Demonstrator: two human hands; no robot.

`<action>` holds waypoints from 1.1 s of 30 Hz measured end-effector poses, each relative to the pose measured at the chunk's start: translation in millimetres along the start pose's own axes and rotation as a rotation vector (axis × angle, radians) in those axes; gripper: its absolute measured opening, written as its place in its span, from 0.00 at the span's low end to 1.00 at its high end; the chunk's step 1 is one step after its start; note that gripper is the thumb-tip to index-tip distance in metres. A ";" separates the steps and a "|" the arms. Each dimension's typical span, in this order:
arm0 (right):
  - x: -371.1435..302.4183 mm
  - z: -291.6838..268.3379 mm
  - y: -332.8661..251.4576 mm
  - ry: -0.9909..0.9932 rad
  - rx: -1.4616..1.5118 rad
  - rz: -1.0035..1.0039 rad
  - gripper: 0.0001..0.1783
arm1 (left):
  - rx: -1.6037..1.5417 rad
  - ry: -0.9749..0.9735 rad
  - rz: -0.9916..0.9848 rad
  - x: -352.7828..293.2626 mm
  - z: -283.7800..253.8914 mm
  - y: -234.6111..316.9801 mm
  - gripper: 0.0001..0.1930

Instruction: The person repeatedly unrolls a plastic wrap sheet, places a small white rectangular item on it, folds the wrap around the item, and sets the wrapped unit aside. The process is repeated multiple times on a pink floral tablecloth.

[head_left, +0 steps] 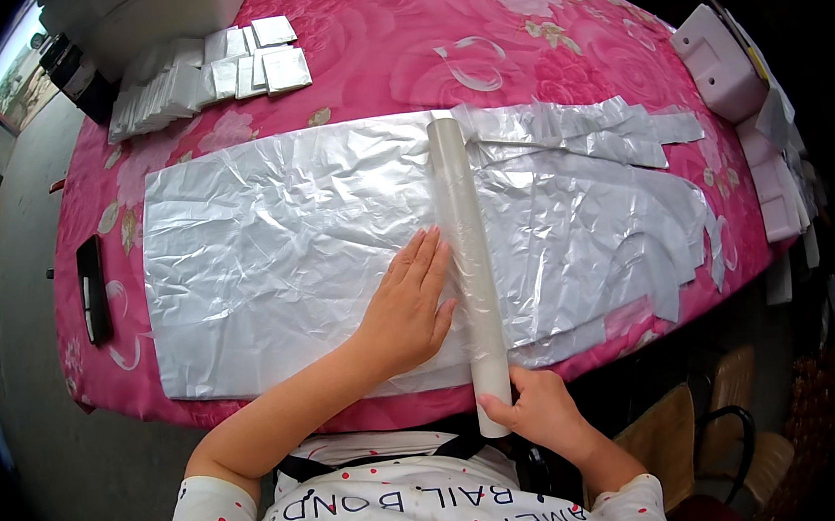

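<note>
In the head view, a pale roll [474,295] lies across silvery plastic sheets [266,255] on the pink worktop [368,64], running from near the far edge to the near edge. The right hand [540,407] grasps its near end, fingers wrapped around it. The left hand [404,307] rests released on the sheets, fingers extended just beside the roll. White packets [219,74] sit toward the far left corner; a flat black object [93,292] lies by the left edge.

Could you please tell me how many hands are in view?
2: the left hand on silvery plastic bags, the right hand gripping the near end of the pale roll.
</note>
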State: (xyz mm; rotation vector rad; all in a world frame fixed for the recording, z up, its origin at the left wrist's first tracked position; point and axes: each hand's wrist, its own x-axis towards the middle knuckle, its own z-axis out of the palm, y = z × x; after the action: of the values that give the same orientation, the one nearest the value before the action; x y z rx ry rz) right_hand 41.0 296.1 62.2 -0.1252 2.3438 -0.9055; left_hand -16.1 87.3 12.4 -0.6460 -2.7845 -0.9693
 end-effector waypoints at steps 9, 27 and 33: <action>23.3 -24.0 6.1 -0.226 -0.007 -0.065 0.31 | 0.233 -0.078 -0.016 0.3 15.2 6.0 0.34; 252.3 -79.6 -85.0 0.266 1.231 -0.496 0.14 | 0.277 -0.073 0.009 4.0 17.4 7.9 0.35; 192.6 -2.1 -156.0 0.176 0.355 -0.697 0.28 | 0.279 -0.007 0.060 -6.0 23.8 0.7 0.35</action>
State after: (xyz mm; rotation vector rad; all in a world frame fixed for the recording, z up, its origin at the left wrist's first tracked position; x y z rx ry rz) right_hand -135.2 121.8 63.9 -0.7745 2.2692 -1.7056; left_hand -9.8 100.3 -7.5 -0.6864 -2.8126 -0.5525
